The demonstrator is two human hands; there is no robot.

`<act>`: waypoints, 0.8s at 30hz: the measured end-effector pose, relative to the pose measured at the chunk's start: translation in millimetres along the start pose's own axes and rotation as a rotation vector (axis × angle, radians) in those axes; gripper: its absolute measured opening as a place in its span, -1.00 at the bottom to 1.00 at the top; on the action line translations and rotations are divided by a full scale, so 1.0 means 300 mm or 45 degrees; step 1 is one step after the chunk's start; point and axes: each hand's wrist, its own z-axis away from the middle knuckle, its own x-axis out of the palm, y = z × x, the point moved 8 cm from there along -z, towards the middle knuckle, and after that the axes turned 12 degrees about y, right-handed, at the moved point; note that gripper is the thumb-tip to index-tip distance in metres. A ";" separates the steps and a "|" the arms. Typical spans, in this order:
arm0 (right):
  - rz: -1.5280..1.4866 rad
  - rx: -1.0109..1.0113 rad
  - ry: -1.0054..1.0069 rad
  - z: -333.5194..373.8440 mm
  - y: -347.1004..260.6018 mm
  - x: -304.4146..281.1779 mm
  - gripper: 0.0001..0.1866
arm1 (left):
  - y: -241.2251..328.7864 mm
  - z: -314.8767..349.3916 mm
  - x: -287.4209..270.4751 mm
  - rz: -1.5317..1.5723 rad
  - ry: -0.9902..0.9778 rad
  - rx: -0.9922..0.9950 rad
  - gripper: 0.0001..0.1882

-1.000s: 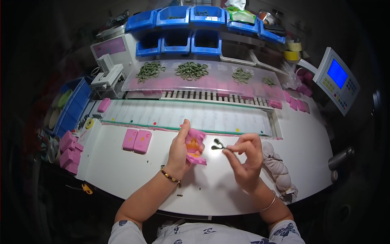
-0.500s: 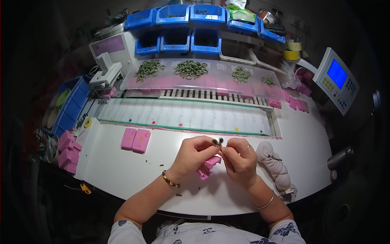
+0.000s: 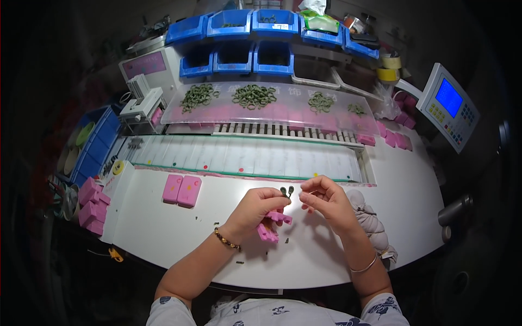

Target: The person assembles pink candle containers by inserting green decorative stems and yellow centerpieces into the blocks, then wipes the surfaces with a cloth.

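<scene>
Because two things share one grip, either could slip

Although the stack [image 3: 93, 204] of pink blocks at far left lies well apart from the hands, its uneven pile looks easy to topple if a sleeve caught it. Next comes a pair [image 3: 188, 191] of pink blocks, side by side on the table [image 3: 157, 233]; a careless sweep of the left forearm [image 3: 198, 258] might knock them askew. Loose dark scraps [image 3: 240, 263] lie near that forearm, and one could cling to skin or get into the mould.

At the middle, above the table, the left hand [image 3: 251, 211] pinches the green piece [image 3: 283, 190] between thumb and finger, its two round heads upward, while gripping the pink mould [image 3: 267, 233] just below. Tightening on the mould could loosen the pinch and drop the piece; squeezing too hard might bend its thin stem. Whether the mould's two visible parts are joined, I cannot tell; if not, one could slide out.

Just beside, clear of the piece, the right hand [image 3: 329, 204] has its fingers loosely bent, nothing seen between them. A hurried reach could bump the heads. At right, the cloth [image 3: 375, 223] sits close against the right forearm [image 3: 359, 247], which could drag it along.
</scene>
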 end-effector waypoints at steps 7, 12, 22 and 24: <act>0.243 0.194 -0.409 -0.062 -0.009 0.057 -0.83 | -0.023 0.010 0.020 -0.197 -0.113 0.051 -0.84; -0.107 -0.290 0.050 -0.372 -0.352 -0.119 -0.68 | 0.001 0.014 0.032 -0.195 -0.063 0.131 -0.77; 0.640 -0.388 0.151 -0.191 -0.281 -0.281 -0.31 | -0.008 -0.044 -0.054 0.215 0.122 0.179 -0.50; 1.203 -0.529 -0.057 -0.053 -0.248 -0.283 -0.14 | -0.002 -0.031 -0.056 0.235 0.124 0.162 -0.48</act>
